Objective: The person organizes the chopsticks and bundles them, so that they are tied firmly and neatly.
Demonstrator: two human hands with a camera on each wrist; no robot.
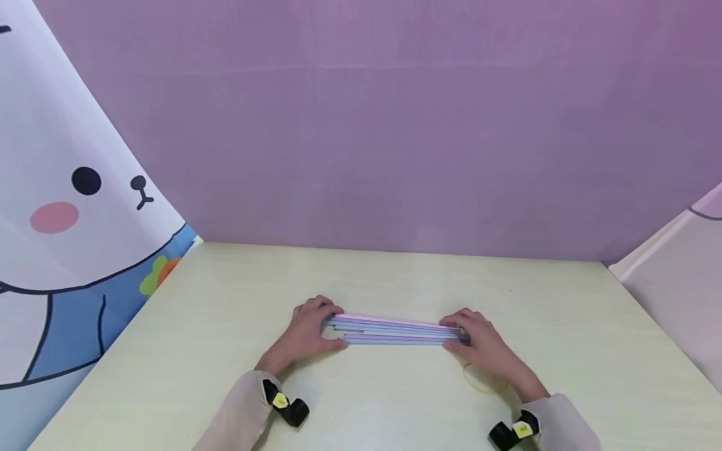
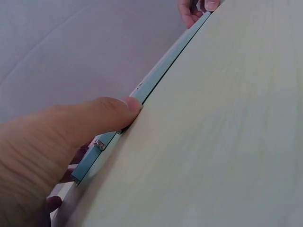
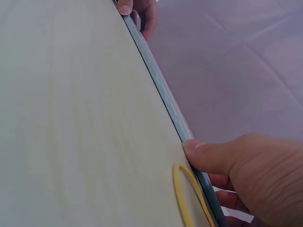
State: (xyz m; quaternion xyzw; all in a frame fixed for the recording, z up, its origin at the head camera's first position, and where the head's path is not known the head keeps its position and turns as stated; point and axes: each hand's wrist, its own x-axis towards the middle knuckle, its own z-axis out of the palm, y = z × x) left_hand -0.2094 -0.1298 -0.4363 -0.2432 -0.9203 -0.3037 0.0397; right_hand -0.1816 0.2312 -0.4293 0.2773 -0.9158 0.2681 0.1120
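Note:
A flat bundle of long thin sticks (image 1: 395,330), light blue, lilac and pink, lies crosswise on the table, some ends uneven at the left. My left hand (image 1: 309,327) grips its left end, thumb on the near side and fingers on the far side. At the other end my right hand (image 1: 476,338) holds the bundle the same way. In the left wrist view a silvery band (image 2: 100,144) shows near the end of a blue stick (image 2: 163,71). A yellow rubber band (image 3: 179,194) lies by my right hand, partly hidden under it in the head view.
The pale wood-grain table (image 1: 389,401) ends at a purple backdrop (image 1: 395,156). On the left hangs a cloth with a cartoon animal (image 1: 84,250), and a pale cloth (image 1: 677,300) borders the right side.

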